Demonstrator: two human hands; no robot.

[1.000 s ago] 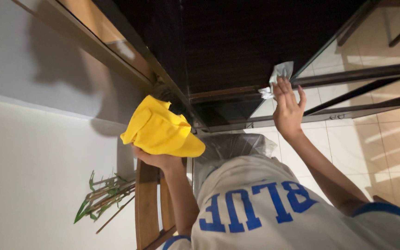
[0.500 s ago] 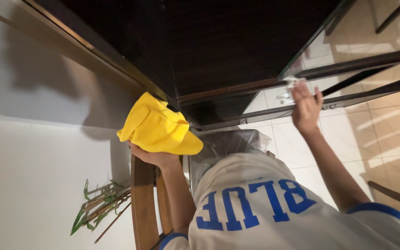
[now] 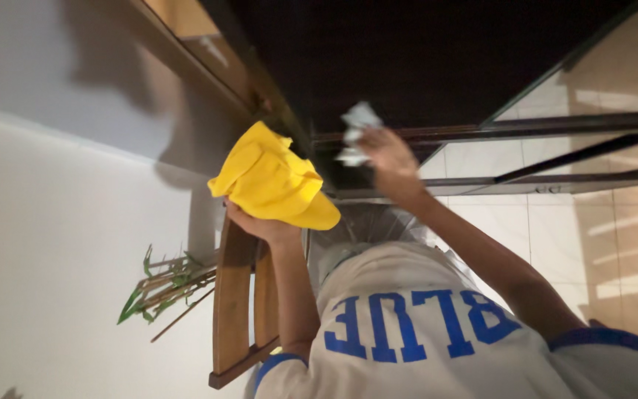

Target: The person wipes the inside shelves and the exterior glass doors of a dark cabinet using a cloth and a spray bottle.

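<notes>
Yellow cloth (image 3: 273, 179): bunched, centre-left of the frame, gripped from below by the left hand (image 3: 258, 224), which is clenched round its lower folds
White tissue (image 3: 355, 131): a crumpled wad at upper centre, pinched in the fingers of the right hand (image 3: 387, 159) and pressed against the front edge of the dark table (image 3: 407, 59)
Table: dark brown wood, filling the upper centre; black metal bars (image 3: 555, 125) run from its edge to the right of the frame
Chair: a wooden chair back (image 3: 239, 295) stands at lower centre-left, just under the left hand
Bin: a container lined with a clear bag (image 3: 367, 222) sits under the table edge, in front of the white shirt (image 3: 422, 325)
Plant: green stalks (image 3: 164, 290) lie at lower left against the white wall
Doing it well: in my judgement the wad should stay flat on the edge and be drawn along it in 1 steady pass, with the bin directly below to catch whatever falls
Hard to make out: the table top is nearly black, so any dirt on it cannot be seen; the tissue is blurred; the bin's contents are hidden by the shirt; the left fingertips are buried in the cloth
</notes>
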